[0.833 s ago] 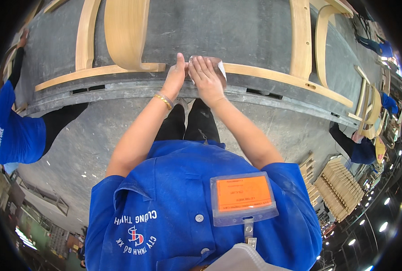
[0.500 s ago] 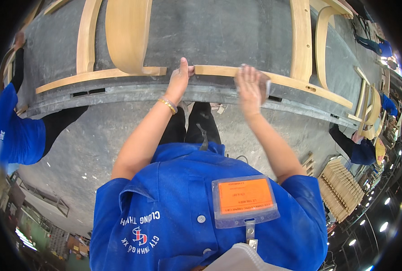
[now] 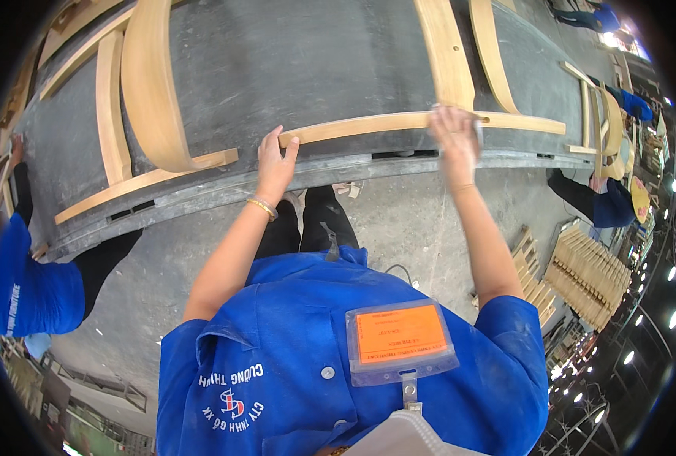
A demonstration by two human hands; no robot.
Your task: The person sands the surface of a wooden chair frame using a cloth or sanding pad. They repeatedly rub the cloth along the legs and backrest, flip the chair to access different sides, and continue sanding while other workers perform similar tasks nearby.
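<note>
A curved pale wooden rail (image 3: 368, 128) lies along the near edge of the dark worktable (image 3: 292, 68), joined to a wide upright wooden piece (image 3: 446, 53). My left hand (image 3: 275, 163) grips the rail's left end between thumb and fingers. My right hand (image 3: 455, 140), smeared by motion, presses on the rail by the joint. Its fingers lie over the wood, and a greyish edge shows beside the palm; what it holds is mostly hidden.
Another wooden frame with a broad curved piece (image 3: 155, 83) lies at left on the table. A person in a blue shirt (image 3: 37, 285) stands at far left, another person (image 3: 611, 199) at right. Stacked wooden slats (image 3: 587, 266) stand on the floor at right.
The view has shifted along the table to the right. My right hand has moved right along the rail to the joint; my left hand has come onto the rail's left end.
</note>
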